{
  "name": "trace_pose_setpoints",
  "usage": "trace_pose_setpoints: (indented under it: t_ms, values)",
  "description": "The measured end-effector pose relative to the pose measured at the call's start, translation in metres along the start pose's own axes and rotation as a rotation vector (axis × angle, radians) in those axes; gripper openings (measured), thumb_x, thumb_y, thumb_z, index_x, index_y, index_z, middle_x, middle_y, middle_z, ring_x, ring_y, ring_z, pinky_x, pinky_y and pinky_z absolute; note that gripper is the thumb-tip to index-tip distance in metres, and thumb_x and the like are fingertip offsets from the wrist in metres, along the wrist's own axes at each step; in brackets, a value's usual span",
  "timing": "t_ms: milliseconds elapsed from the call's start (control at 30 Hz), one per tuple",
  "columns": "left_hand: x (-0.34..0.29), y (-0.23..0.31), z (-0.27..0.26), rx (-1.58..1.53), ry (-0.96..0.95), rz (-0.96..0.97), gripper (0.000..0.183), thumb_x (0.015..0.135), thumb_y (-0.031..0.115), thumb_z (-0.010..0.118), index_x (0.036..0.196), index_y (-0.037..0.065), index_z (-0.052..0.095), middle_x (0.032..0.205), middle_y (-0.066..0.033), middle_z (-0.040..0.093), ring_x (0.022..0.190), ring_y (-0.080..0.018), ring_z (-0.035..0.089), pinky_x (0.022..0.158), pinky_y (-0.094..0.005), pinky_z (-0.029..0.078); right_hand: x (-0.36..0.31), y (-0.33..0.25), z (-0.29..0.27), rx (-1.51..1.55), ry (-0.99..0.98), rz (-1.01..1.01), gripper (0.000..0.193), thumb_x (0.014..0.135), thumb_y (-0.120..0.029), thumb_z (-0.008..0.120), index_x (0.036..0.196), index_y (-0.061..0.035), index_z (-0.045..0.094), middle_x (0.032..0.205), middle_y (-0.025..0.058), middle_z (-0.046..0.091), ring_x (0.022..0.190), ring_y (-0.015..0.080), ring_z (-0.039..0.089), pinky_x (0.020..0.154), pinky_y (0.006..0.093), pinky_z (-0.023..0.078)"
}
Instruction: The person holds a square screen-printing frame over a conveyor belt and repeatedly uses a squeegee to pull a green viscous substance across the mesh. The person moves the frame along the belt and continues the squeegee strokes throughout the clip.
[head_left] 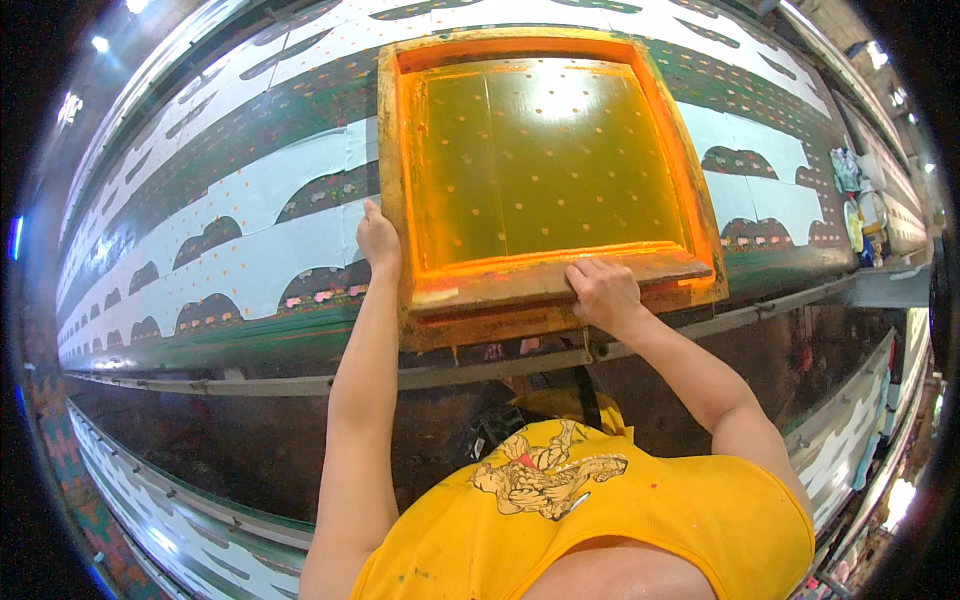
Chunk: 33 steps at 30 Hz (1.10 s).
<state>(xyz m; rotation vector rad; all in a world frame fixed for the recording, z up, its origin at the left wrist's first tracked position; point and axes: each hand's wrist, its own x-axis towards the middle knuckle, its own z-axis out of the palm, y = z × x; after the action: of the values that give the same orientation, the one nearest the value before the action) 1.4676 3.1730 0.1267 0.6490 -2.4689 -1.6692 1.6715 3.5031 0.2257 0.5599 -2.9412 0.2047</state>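
Note:
A screen printing frame (pixel 690 160) with orange-stained wooden sides lies on the long table in front of me. Its olive-green mesh (pixel 540 165) has small pale dots spread over it and a bright glare near the far side. Along the near inside of the frame lies a brown wooden squeegee (pixel 500 288), with a line of wet-looking orange ink beside it. My left hand (pixel 378 240) is closed on the frame's left side, its fingers partly hidden. My right hand (pixel 606 293) is closed over the squeegee, right of its middle, knuckles up.
Pale light-blue cut fabric pieces (pixel 320 160) lie in rows on the dark green table (pixel 250 338), some with orange dots. A metal rail (pixel 290 386) runs along the near edge. Cloths and containers (pixel 868 210) sit at the right end. Another table with pale pieces (pixel 150 510) stands behind me.

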Motion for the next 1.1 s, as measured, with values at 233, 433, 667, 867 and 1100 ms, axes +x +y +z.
trace_pose_setpoints:
  t_ms: [233,433,667,867,1100]
  values:
    - [-0.012,0.004,-0.002,-0.304,-0.033,-0.026,0.075,0.109,0.050,0.028,0.111,-0.013,0.070,0.106,-0.0235,0.073,0.102,-0.0328,0.067,0.095,-0.0390,0.046,0.125,0.074,0.024,-0.057,-0.037,0.104,0.013,0.072,-0.009,0.069,0.084,-0.0053,0.067,0.085,0.0125,0.070,0.083,0.0287,0.071,0.071,0.0435,0.059]
    - [-0.010,-0.022,-0.005,-0.012,0.050,0.055,0.073,0.108,0.049,0.031,0.120,-0.015,0.064,0.121,-0.0303,0.067,0.117,-0.0388,0.063,0.102,-0.0416,0.044,0.241,0.134,0.036,-0.122,0.021,0.061,0.013,0.074,-0.011,0.065,0.085,-0.0044,0.068,0.088,0.0137,0.071,0.086,0.0306,0.072,0.072,0.0443,0.060]
    - [-0.022,0.014,-0.001,0.098,0.066,0.144,0.061,0.110,0.037,0.035,0.120,-0.017,0.062,0.122,-0.0312,0.066,0.117,-0.0408,0.062,0.101,-0.0420,0.046,0.320,0.223,0.047,-0.175,0.035,0.121,0.015,0.082,-0.019,0.067,0.091,-0.0080,0.071,0.090,0.0131,0.073,0.083,0.0316,0.073,0.072,0.0455,0.059]
    - [-0.022,0.020,-0.002,0.168,0.087,0.159,0.056,0.110,0.036,0.037,0.108,-0.013,0.065,0.106,-0.0284,0.069,0.099,-0.0421,0.064,0.087,-0.0445,0.047,0.363,0.254,0.002,-0.154,-0.050,0.079,0.032,0.081,-0.037,0.077,0.103,-0.0135,0.078,0.089,0.0146,0.075,0.083,0.0334,0.074,0.075,0.0457,0.061]
    - [-0.025,0.014,0.005,0.139,0.183,0.264,0.054,0.109,0.036,0.039,0.099,-0.011,0.065,0.088,-0.0262,0.067,0.082,-0.0381,0.061,0.076,-0.0454,0.045,0.375,0.263,0.012,-0.153,-0.039,0.156,0.047,0.084,-0.054,0.073,0.103,-0.0108,0.078,0.094,0.0159,0.075,0.089,0.0356,0.072,0.079,0.0472,0.058]
